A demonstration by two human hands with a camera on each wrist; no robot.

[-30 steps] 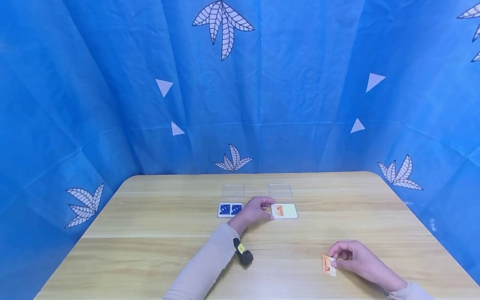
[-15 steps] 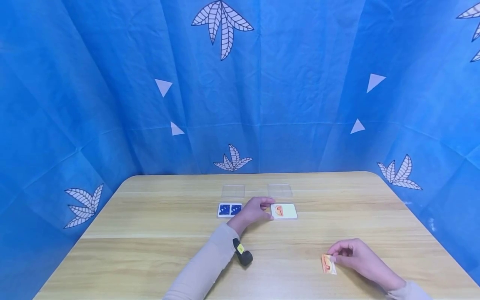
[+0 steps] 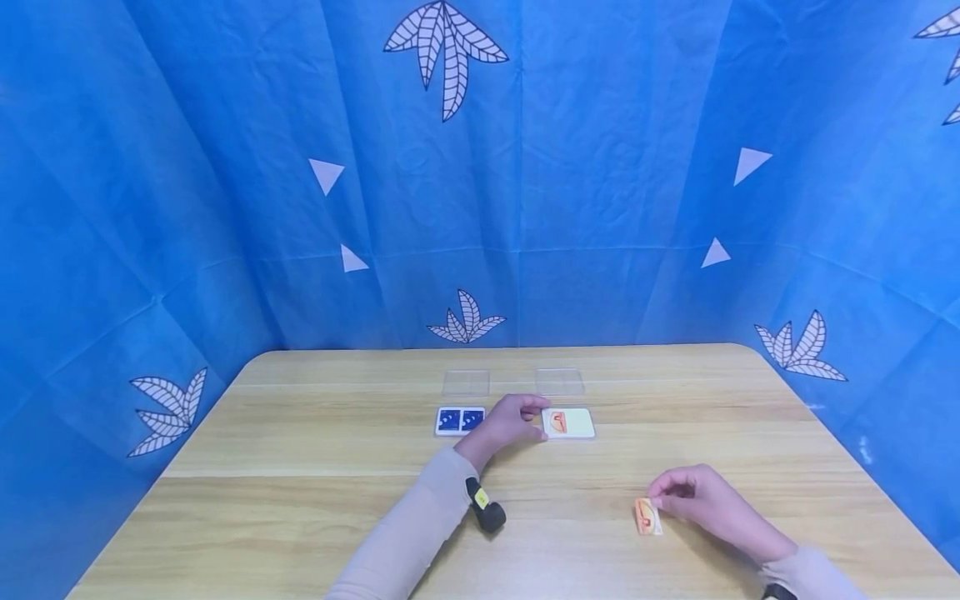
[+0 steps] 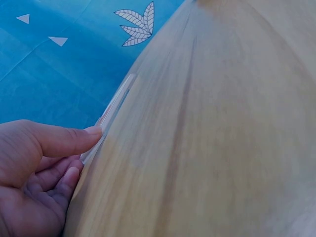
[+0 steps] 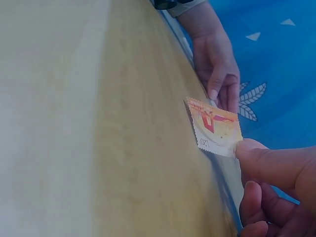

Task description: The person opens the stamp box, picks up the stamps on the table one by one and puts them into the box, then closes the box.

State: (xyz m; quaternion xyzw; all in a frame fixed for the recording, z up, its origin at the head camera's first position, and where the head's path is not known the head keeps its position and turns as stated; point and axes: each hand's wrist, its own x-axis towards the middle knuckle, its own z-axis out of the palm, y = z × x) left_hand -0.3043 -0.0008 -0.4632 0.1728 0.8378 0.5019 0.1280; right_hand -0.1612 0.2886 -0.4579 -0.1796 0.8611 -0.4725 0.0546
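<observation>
Between thumb and fingertips my right hand (image 3: pixel 712 508) pinches an orange and white postage stamp (image 5: pixel 215 127) by one edge, above the table's right half. Its perforated rim and the figure 120 show in the right wrist view. My left hand (image 3: pixel 510 421) holds the left end of a shallow clear plastic case (image 3: pixel 593 423), thumb on the near side and fingers on the far side. Inside that case is a pale yellow card, with a similar orange stamp (image 3: pixel 558 422) at its left. The left wrist view shows the thumb (image 4: pixel 74 140) against the case's edge.
Left of my left hand lies another clear case with two dark blue stamps (image 3: pixel 450 419) side by side on white. Behind the cases lie two transparent lids (image 3: pixel 467 382). Blue curtain (image 3: pixel 615 167) surrounds the far side and flanks of the wooden table (image 3: pixel 300 517).
My right hand has moved a little forward and to the left, carrying the stamp with it. The left hand has stayed on the case.
</observation>
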